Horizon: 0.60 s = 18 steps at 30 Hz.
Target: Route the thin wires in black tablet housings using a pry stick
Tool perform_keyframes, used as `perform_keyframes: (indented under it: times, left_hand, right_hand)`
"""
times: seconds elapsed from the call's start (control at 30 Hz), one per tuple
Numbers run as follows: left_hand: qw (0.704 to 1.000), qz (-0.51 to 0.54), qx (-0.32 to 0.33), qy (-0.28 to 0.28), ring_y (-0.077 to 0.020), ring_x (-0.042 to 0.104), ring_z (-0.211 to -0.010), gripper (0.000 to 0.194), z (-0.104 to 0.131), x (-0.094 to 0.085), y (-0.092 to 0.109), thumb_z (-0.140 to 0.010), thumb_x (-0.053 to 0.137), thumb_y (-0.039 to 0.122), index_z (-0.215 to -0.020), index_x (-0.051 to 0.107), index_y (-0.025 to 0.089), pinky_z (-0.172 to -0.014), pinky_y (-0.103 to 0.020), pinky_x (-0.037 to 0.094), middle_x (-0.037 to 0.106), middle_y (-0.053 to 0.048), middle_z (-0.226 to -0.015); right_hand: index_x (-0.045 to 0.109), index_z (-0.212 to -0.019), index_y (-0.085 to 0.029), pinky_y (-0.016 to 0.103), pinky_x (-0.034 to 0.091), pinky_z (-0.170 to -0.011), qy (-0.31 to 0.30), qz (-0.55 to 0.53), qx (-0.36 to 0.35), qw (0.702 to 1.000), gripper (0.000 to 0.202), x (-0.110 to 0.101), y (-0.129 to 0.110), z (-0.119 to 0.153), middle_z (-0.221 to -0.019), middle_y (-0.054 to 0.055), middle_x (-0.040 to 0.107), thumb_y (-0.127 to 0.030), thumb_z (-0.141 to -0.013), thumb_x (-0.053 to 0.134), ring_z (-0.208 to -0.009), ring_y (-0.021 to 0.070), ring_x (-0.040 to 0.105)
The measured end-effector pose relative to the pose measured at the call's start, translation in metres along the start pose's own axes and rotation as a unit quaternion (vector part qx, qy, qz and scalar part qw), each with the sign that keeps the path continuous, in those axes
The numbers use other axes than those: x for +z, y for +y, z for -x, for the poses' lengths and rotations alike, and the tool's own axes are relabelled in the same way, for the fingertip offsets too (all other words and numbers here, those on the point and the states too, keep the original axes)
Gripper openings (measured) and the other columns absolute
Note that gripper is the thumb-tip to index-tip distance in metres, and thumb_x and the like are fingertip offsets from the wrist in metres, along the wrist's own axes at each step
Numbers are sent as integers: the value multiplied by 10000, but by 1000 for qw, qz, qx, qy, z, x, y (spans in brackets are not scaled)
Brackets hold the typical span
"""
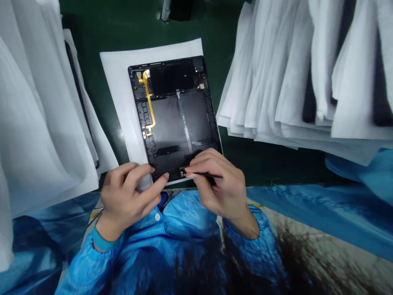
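An opened tablet (167,119) lies with its black inside facing up, its near edge toward me. An orange ribbon cable (150,107) runs down its left side, and a grey strip (184,125) crosses the middle. My left hand (127,198) has its fingers spread, with fingertips resting at the near left edge. Between thumb and fingers, my right hand (221,184) pinches a thin black stick-like tool (212,175). Its tip is hidden by the fingers, close to a small metallic part (183,172) at the near edge. I cannot tell whether tip and part touch.
White paper (118,82) lies under the tablet on a dark green work surface (101,24). Overlapping white sleeves or sheets with dark flat pieces among them stand in a left stack (39,102) and a right stack (276,73). A grey rod (166,10) shows at the far edge.
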<state>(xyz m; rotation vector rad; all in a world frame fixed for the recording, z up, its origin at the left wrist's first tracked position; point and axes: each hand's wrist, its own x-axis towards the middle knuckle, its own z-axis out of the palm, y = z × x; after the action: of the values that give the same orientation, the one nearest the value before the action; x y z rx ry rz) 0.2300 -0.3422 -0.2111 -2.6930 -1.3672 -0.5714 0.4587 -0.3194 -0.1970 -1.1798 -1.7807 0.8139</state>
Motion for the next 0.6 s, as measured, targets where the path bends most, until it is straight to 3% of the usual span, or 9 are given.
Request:
perform_keyframes:
  times: [0.13, 0.33, 0.6]
  left_hand:
    - [1000, -25, 6, -12, -257, 542, -1008, 546, -2, 0, 1, -801, 721, 273, -1307, 612, 445, -810, -373, 472, 669, -19, -1052]
    - [999, -20, -6, -26, -282, 522, -1030, 571, -4, 0, 4, -797, 713, 274, -1325, 598, 460, -796, -389, 459, 648, -36, -1064]
    - [999, -34, -3, -27, -265, 508, -1033, 576, -5, 0, 4, -789, 724, 273, -1315, 597, 469, -773, -371, 448, 616, -32, -1079]
  right_hand:
    - [648, -908, -215, 359, 546, -682, 1, -1, -9, 1000, 123, 0, 1, 1, -786, 41, 663, -102, -916, 601, -767, 186, 633]
    - [646, -916, -181, 357, 537, -697, 4, -4, -27, 1000, 143, 1, 2, 2, -799, 57, 660, -48, -886, 603, -774, 183, 624]
    - [626, -994, -207, 380, 570, -695, -12, 95, -111, 989, 106, 7, -1, 9, -848, 75, 664, -141, -949, 556, -789, 206, 610]
